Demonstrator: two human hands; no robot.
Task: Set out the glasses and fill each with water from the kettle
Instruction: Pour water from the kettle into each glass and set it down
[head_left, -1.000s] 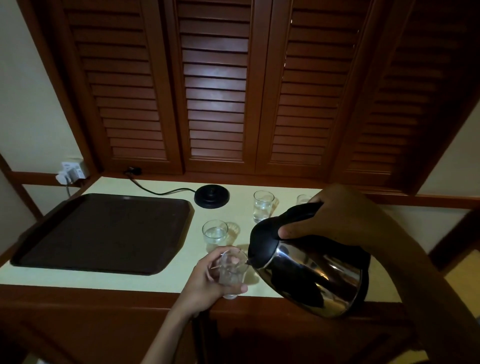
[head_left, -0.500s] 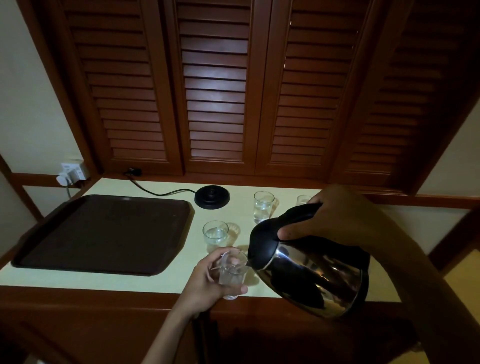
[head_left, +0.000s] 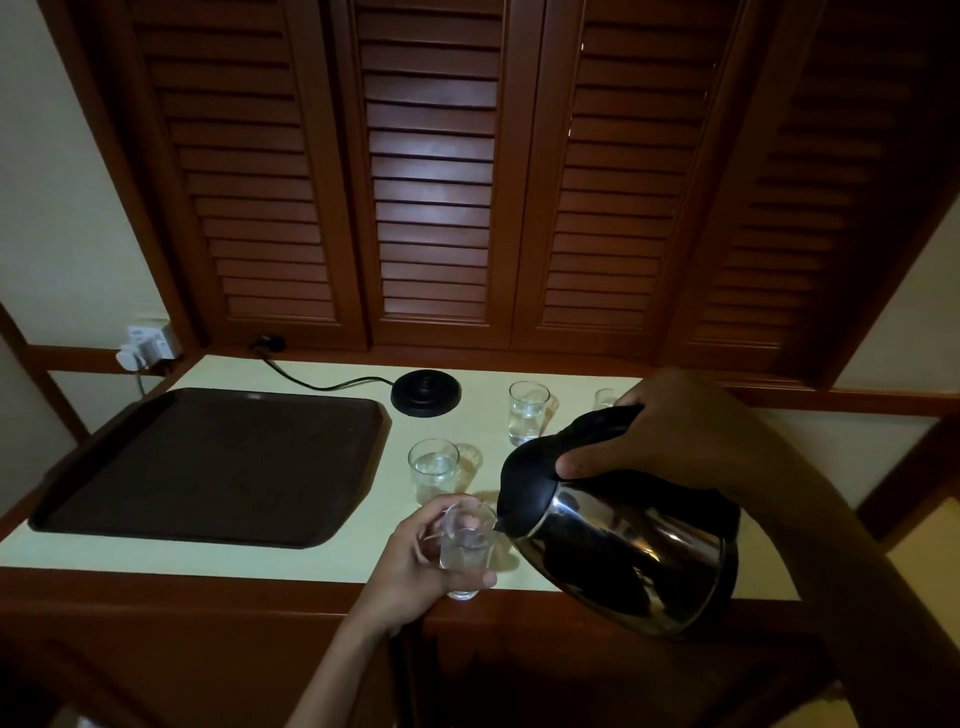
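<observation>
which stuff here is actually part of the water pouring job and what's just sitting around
Part of the job:
kettle, tilted in the right hand
glass held by the left hand
three other glasses on the counter

Just lying about:
tray
kettle base
wall plug

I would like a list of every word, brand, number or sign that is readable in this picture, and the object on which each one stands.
None can be read.
Kettle: no brand or marking shows on the steel body or black lid.
Kettle base: plain black, no text seen.
Wall socket: any marking is too small and dim to read.
Tray and glasses: no print visible.
</observation>
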